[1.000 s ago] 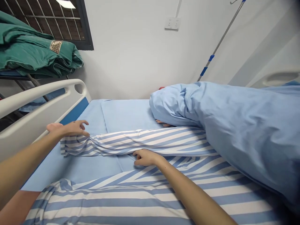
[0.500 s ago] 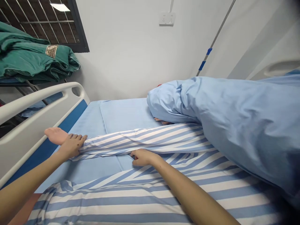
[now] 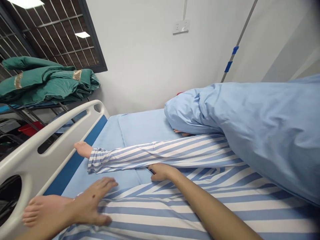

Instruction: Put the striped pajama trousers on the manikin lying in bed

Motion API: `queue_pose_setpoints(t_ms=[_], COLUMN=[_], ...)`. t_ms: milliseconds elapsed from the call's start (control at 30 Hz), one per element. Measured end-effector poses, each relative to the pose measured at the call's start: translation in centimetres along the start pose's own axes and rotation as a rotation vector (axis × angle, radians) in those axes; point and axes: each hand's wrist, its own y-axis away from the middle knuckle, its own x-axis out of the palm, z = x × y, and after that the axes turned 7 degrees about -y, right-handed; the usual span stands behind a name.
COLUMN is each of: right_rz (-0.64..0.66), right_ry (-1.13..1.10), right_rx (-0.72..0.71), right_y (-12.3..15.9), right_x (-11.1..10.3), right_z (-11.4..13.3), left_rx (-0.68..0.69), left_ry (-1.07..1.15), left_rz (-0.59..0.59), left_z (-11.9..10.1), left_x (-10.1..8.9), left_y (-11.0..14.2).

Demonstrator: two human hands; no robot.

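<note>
Blue-and-white striped trousers point(image 3: 175, 151) cover the two legs of a figure lying on the bed. My right hand point(image 3: 161, 171) is between the legs, its curled fingers closed on the lower edge of the far trouser leg; the fingertips are partly hidden, and a small dark strip shows by them. Over the near leg's lower end, my left hand point(image 3: 96, 201) is open with fingers spread. The near bare foot point(image 3: 47, 206) shows just beyond my left wrist. The far bare foot point(image 3: 83, 149) sticks out of its gathered cuff, toward the bed's end board.
A bunched light-blue quilt point(image 3: 250, 113) covers the figure's upper part, with fingers showing under its edge. At left stands the white-and-blue bed end board point(image 3: 72, 125). Beyond it are folded green bedding point(image 3: 50, 81) and a red basin point(image 3: 31, 128). A metal pole point(image 3: 241, 36) leans behind.
My left hand has gone from the far leg's cuff to above the near leg's lower end. The far cuff is now drawn back, baring the foot. My right hand stays in place.
</note>
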Motion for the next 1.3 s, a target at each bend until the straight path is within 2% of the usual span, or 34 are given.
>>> queue_pose_setpoints(t_ms=[67, 133, 233, 367, 567, 800, 1033, 1167, 1300], right_rz=[-0.014, -0.024, -0.023, -0.028, -0.066, -0.091, -0.158, -0.2, -0.363], right_ry=[0.017, 0.019, 0.013, 0.034, 0.049, -0.048, -0.191, -0.166, -0.139], right_rx=[-0.013, -0.014, -0.007, 0.005, 0.027, 0.05, 0.074, 0.091, 0.032], right_y=[0.2, 0.5, 0.6, 0.4, 0.3, -0.3, 0.4, 1.7, 5.6], right_x=[0.0, -0.1, -0.1, 0.0, 0.5, 0.8, 0.4, -0.1, -0.9], right_z=[0.1, 0.2, 0.2, 0.2, 0.5, -0.3, 0.0, 1.3, 4.2], left_rx=[-0.034, -0.106, -0.212, -0.256, -0.249, -0.233, -0.243, -0.271, -0.266], left_ry=[-0.016, -0.054, -0.108, -0.128, -0.113, -0.14, -0.171, -0.167, -0.156], left_rz=[0.125, 0.193, 0.193, 0.141, 0.102, 0.098, 0.105, 0.075, 0.065], left_z=[-0.2, 0.3, 0.9, 0.6, 0.6, 0.8, 0.0, -0.2, -0.1], left_x=[1.5, 2.8, 4.3, 5.2, 5.4, 5.7, 4.7, 4.7, 4.8], left_y=[1.6, 2.5, 2.8, 2.4, 2.3, 2.1, 2.6, 2.8, 2.9])
